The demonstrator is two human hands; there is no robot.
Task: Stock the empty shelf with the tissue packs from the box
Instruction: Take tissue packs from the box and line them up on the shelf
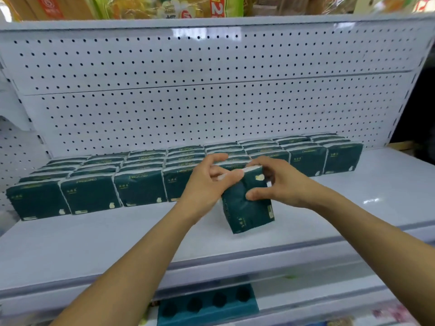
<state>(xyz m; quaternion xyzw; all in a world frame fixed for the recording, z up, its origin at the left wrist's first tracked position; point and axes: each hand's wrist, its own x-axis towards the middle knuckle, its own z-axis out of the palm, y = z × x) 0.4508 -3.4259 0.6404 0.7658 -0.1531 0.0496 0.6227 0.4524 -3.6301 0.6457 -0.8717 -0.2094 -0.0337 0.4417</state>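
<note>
Hands: left (207,184), right (280,182) both pinching tilted tissue pack (249,208); its top edge hidden by fingers.

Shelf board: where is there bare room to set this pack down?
Bare shelf runs along the front edge, before the stocked rows, plus a patch at the right end. The back is crowded. Both hands, left hand and right hand, hold the tissue pack mid-front.

dark green tissue pack (247,208), tilted, above shelf (117,243)
</note>
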